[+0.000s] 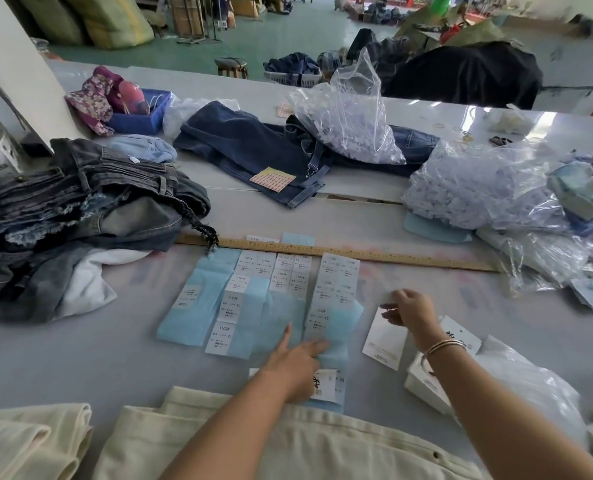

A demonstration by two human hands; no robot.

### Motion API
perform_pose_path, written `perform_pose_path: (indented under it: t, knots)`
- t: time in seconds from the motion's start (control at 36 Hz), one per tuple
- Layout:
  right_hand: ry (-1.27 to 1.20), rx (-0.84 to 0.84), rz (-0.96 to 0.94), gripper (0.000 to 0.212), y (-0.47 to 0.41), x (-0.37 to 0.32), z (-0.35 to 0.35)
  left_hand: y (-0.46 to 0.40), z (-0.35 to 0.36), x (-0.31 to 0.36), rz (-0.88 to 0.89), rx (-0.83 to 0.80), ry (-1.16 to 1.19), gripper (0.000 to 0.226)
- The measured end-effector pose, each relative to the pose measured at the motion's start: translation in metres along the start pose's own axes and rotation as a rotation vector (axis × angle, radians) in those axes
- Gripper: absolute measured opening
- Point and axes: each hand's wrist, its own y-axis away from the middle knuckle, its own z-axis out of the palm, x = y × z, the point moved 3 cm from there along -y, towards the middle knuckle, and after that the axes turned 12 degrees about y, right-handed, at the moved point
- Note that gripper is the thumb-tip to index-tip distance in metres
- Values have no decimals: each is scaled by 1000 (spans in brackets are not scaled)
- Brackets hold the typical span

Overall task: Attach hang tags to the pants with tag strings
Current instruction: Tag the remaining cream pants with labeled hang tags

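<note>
Cream pants (288, 441) lie at the table's near edge under my forearms. Blue backing sheets with white size stickers (253, 299) are spread in rows in front of me. My left hand (297, 362) rests on the nearest blue sheet, index finger stretched out, with a white hang tag (324, 382) tucked under its palm. My right hand (407, 313) pinches the top edge of another white hang tag (385, 341) lying right of the sheets. A small stack of hang tags (426, 386) sits under my right wrist. Clear bags of white tag strings (350, 126) lie farther back.
A long wooden ruler (392, 258) crosses the table beyond the sticker sheets. A pile of grey and dark jeans (80, 216) fills the left. Dark blue jeans (253, 147) lie at the back. More plastic bags (496, 188) crowd the right, a blue tray (139, 116) back left.
</note>
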Motion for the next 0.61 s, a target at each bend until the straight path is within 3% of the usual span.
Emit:
perform_pose_path:
  t: [0.08, 0.22, 0.28, 0.42, 0.5, 0.61]
  knots:
    - [-299, 90, 26, 28, 26, 3, -29, 5, -7, 2, -9, 66, 45, 44]
    - [-540, 83, 27, 18, 98, 20, -38, 24, -32, 11, 66, 326, 268, 23]
    - [-575, 111, 44, 18, 127, 26, -34, 37, -38, 15, 55, 391, 541, 19]
    - [-657, 218, -31, 20, 185, 35, -16, 88, -38, 37, -164, 436, 1587, 13]
    - [-563, 304, -161, 27, 213, 33, -4, 107, -24, 51, -259, 324, 2014, 21]
    - [73, 506, -698, 23, 253, 15, 7, 126, -11, 66, -342, 267, 2216, 26]
